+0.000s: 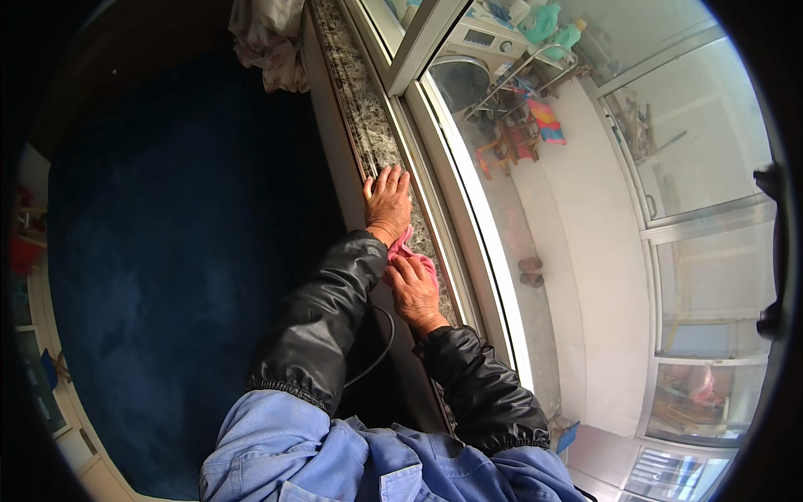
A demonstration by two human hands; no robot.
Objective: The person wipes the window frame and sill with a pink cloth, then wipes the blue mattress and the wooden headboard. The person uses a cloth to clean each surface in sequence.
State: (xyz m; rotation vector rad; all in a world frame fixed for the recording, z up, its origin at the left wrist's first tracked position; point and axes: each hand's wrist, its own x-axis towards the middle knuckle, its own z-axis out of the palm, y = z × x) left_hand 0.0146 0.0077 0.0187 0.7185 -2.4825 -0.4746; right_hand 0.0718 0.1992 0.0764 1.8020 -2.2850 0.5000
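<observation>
A narrow window sill (368,125) of dark marbled stone runs along the window frame. On it my left hand (388,203) lies palm down, its fingers stretched out toward the far end. Just nearer to me, my right hand (414,289) presses on a pink cloth (405,244), with its fingers bent over the cloth. Part of the cloth sticks out between my two hands, and another bit shows beside the right knuckles. Black sleeve covers wrap both my forearms.
Right of the sill stands a white-framed sliding window (477,217). Behind the glass are a washing machine (460,79), green bottles (541,23) on a metal rack, and a pair of shoes (530,272). A bundled curtain (272,38) hangs far left; a dark blue surface (184,251) spreads below; a cable (390,335) loops nearby.
</observation>
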